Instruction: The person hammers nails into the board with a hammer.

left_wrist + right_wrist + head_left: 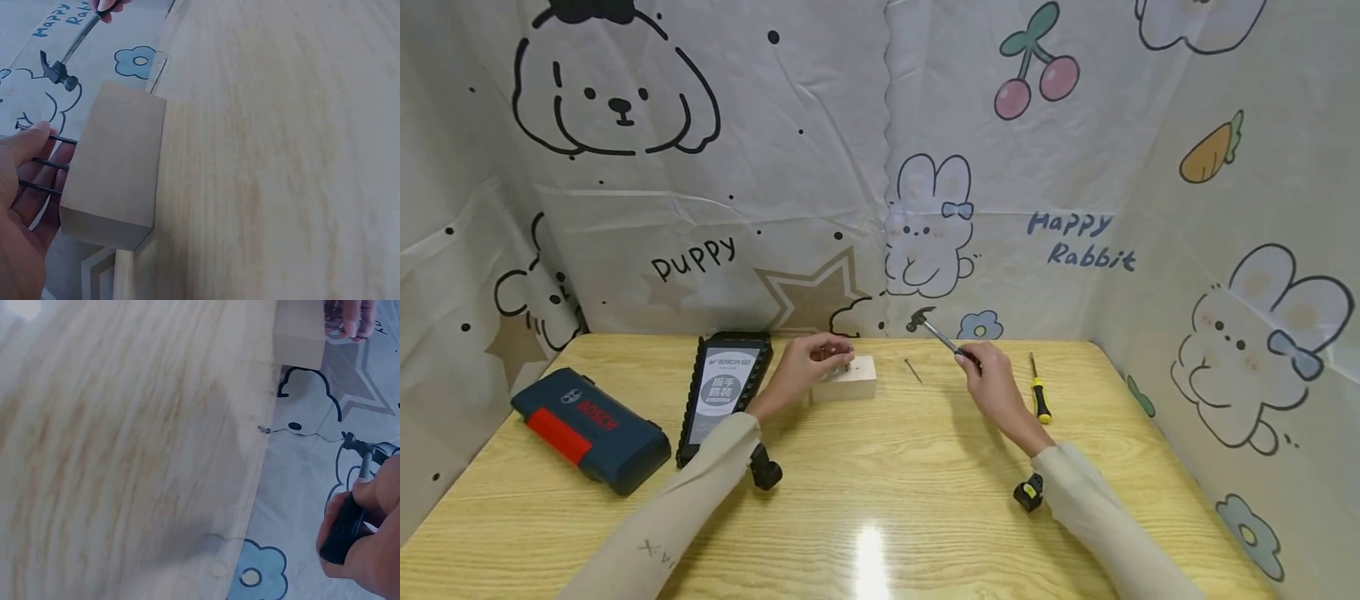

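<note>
A pale wooden block [852, 385] lies near the back of the table, with nails [50, 164] standing in its top face. My left hand [808, 367] is over the block's left part and pinches one nail [64, 139] between thumb and fingertip. Two more nails stand beside it, near the curled fingers. With my right hand [995, 389] I grip a claw hammer [938, 335] by its black handle [345, 532]. The hammer's dark metal head [59, 75] is raised to the right of the block, apart from it and from the nails.
Between block and right hand lies a loose nail [913, 371]. A yellow-and-black screwdriver [1039, 392] is to the right. On the left are a blue-and-red Bosch case [597, 425] and a black tool set box [726, 387]. Printed cloth [820, 208] hangs behind the table.
</note>
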